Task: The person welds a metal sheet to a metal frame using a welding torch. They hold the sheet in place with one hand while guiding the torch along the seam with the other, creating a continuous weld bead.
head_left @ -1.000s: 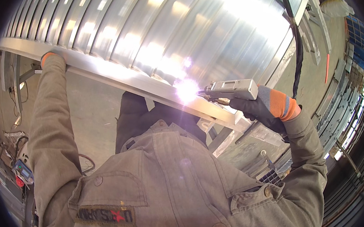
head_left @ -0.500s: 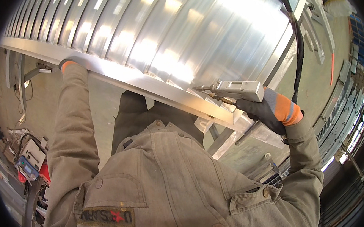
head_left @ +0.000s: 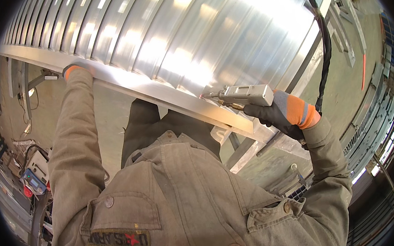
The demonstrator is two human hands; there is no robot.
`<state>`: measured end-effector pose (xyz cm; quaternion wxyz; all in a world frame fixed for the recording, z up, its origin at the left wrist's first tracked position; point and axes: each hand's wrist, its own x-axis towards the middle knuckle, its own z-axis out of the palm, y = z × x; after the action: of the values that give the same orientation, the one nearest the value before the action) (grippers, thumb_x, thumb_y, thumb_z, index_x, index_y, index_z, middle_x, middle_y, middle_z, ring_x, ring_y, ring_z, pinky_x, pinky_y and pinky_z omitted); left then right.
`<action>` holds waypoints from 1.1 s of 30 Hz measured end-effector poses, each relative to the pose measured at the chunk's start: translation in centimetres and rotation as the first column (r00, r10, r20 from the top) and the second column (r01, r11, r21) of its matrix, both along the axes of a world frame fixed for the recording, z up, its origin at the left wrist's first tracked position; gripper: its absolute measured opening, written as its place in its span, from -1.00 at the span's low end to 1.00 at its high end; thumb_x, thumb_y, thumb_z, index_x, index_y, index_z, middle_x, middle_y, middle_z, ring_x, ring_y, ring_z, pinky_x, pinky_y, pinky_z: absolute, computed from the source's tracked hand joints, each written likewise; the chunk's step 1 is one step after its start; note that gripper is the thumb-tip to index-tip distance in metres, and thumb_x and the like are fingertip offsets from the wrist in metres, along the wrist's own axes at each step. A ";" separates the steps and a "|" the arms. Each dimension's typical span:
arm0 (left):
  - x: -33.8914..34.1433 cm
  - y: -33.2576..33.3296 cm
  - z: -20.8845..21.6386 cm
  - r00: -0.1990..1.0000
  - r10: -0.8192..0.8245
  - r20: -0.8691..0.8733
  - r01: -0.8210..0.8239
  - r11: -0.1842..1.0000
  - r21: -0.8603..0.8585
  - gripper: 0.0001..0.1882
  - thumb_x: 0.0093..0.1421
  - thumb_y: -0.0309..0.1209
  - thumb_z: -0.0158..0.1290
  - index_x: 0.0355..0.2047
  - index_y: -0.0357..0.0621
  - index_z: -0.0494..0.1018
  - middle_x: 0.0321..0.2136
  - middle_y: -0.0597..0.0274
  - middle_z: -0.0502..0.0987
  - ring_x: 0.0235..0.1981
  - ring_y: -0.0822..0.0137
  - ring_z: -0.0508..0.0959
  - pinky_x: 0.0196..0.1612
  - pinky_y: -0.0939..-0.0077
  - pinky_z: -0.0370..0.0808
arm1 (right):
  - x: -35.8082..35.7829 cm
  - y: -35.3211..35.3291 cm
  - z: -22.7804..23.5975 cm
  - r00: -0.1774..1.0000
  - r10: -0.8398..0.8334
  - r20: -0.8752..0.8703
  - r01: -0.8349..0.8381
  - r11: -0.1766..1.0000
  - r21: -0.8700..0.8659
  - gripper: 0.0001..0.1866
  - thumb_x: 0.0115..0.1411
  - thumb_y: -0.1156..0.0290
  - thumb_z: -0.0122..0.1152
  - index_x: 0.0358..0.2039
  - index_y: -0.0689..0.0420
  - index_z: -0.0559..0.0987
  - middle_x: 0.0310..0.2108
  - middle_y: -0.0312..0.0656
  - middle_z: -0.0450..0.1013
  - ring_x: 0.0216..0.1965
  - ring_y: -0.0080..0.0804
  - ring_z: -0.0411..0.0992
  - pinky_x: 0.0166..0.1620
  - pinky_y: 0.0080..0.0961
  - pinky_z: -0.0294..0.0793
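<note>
A long silver metal panel of parallel slats (head_left: pixel 172 55) lies in front of me, bordered on my side by a flat metal rail (head_left: pixel 157 94). My right hand (head_left: pixel 283 113), in an orange, grey and black glove, is wrapped around a handheld welding gun (head_left: pixel 248 95). Its thin nozzle points left, and a small red light shows at the tip, by the seam between slats and rail. At the rail's left part is my left hand (head_left: pixel 74 70), in a glove with an orange cuff. Its fingers are hidden or blurred, so their grip does not show.
A thick black cable (head_left: pixel 325 51) hangs down on the right near my right wrist. Metal stand legs (head_left: pixel 242 154) show below the panel. Equipment with a blue panel (head_left: pixel 34 181) stands at the lower left. Long metal profiles (head_left: pixel 369 108) lie at the right.
My right hand has moved the welding gun a little to the left along the seam, and a red light now shows at its tip. My left hand stays at the rail.
</note>
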<state>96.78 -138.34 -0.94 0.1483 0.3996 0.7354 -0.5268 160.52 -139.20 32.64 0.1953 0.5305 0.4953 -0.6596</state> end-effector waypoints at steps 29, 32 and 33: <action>-2.0 0.7 -1.4 0.999 -0.044 0.021 0.045 0.998 -0.044 -0.11 0.58 0.33 -0.37 0.66 0.03 0.27 0.68 0.11 0.21 0.69 0.04 0.20 0.70 0.02 0.11 | -2.2 2.2 2.4 0.994 0.106 0.020 -0.104 0.991 -0.080 -0.39 0.62 -0.09 0.17 0.52 -0.07 0.55 -0.09 -0.24 0.64 -0.30 -0.47 0.45 -0.17 -0.41 0.59; -2.3 0.6 -1.5 0.999 -0.049 0.016 0.050 0.998 -0.049 -0.10 0.58 0.33 -0.38 0.66 0.03 0.27 0.68 0.11 0.21 0.69 0.04 0.20 0.70 0.02 0.11 | -2.3 2.3 2.5 0.995 0.099 -0.014 -0.100 0.993 -0.068 -0.40 0.62 -0.08 0.17 0.52 -0.08 0.55 -0.12 -0.24 0.62 -0.31 -0.47 0.44 -0.19 -0.41 0.59; -2.3 0.6 -1.5 0.999 -0.048 0.019 0.049 0.998 -0.047 -0.10 0.58 0.33 -0.38 0.66 0.03 0.26 0.68 0.11 0.21 0.69 0.03 0.20 0.70 0.02 0.11 | -2.3 2.3 2.6 0.995 0.095 -0.014 -0.096 0.993 -0.070 -0.40 0.62 -0.08 0.16 0.52 -0.08 0.55 -0.13 -0.23 0.62 -0.32 -0.47 0.43 -0.20 -0.40 0.59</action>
<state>94.46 -137.74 -2.46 0.1514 0.4184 0.7112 -0.5443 158.23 -136.93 35.25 0.2426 0.4955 0.4974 -0.6694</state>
